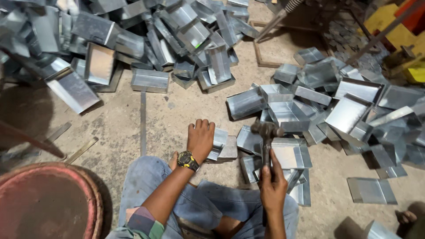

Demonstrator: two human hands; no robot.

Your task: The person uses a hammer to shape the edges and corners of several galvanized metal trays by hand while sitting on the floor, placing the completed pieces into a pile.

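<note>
My left hand [200,139], with a black and yellow watch on its wrist, presses down on a small folded sheet-metal piece [220,142] that rests on a flat block on the concrete floor. My right hand [272,183] grips the handle of a dark hammer [266,131], whose head is raised just right of the piece, above a shiny open metal tray [290,152]. I sit on the floor with my knees in blue jeans below both hands.
A big heap of folded metal trays [146,40] fills the far left; another heap [349,106] spreads to the right. A rusty red round drum rim [48,199] stands at lower left. Thin metal strips [143,121] lie on the floor. Someone's foot [405,217] shows at lower right.
</note>
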